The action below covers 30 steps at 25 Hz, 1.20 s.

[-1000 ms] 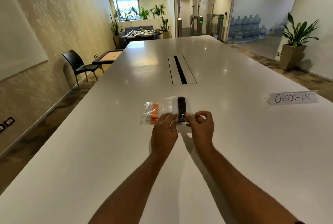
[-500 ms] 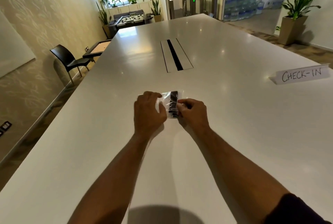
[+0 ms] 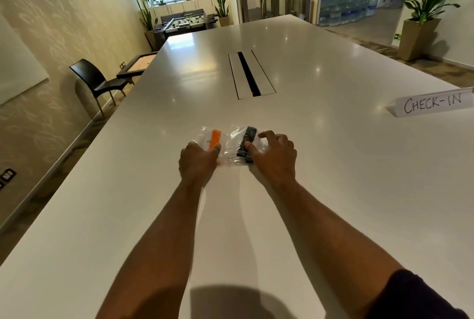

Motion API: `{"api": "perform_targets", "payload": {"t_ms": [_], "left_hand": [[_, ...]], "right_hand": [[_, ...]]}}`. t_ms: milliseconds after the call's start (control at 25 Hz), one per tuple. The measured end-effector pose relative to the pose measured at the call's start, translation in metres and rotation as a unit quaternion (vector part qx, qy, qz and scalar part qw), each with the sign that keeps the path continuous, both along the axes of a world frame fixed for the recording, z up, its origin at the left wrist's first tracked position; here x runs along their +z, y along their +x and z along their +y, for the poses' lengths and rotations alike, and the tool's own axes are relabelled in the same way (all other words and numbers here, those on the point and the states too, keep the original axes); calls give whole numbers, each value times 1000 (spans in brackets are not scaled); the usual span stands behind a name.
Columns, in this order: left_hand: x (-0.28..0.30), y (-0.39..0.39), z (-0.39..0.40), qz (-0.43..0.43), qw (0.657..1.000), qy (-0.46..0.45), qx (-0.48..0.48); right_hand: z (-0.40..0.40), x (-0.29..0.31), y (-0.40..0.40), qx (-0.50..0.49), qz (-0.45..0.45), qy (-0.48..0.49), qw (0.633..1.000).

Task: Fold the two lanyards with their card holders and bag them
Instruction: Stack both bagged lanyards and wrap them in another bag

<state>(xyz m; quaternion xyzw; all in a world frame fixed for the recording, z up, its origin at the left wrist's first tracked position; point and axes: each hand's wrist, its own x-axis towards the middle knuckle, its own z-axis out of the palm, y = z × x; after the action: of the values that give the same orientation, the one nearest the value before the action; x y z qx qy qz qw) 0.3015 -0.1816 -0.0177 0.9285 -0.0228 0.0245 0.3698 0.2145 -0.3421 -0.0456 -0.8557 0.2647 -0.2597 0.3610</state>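
Two clear bags are laid side by side on the white worktop [image 3: 333,190], approx. mid-width, near the person; the left bag [image 3: 205,137] is seen to hold a folded orange lanyard [image 3: 215,139], the right bag [image 3: 239,139] a folded black lanyard [image 3: 248,139]; the bags lie just beside each other, edges prob. touching; card holders can't be made out clearly through the plastic. The left hand [image 3: 198,162] is set on the near edge of the left bag, fingers curled down onto it, thumb by the orange lanyard; whether the plastic is pinched or only pressed can't be told. The right hand [image 3: 275,155] is rested on the right bag, fingers spread & bent, thumb tip pressed on the black lanyard; nothing is seen gripped. Farther out, a cable slot [image 3: 247,74] is set in the worktop centre; a "CHECK-IN" sign [image 3: 433,104] stands at the right edge; a black chair [image 3: 95,80] is placed by the left wall; a potted plant [image 3: 420,23] is seen far right.
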Motion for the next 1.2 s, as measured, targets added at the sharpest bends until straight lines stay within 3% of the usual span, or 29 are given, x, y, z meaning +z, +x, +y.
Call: {"api": "perform_targets", "payload": {"t_ms": [80,320,560,920,1200], "left_hand": [[3,1,3,32,998,-50,-14],[-7,1,15,104,968,-217,-70],[-29,-9,18,55,985,-151,-60],[-22,-42,25,116,951,-279,-66],[-12,-119,38,159,923,-346,-65]], "right_hand": [[4,1,0,14,25,-35,999],[3,-3,1,100,-31,-35,994],[3,-7,-3,189,-105,50,975],[16,1,-38,192,-125,198,953],[45,22,-121,200,-131,289,927]]}}
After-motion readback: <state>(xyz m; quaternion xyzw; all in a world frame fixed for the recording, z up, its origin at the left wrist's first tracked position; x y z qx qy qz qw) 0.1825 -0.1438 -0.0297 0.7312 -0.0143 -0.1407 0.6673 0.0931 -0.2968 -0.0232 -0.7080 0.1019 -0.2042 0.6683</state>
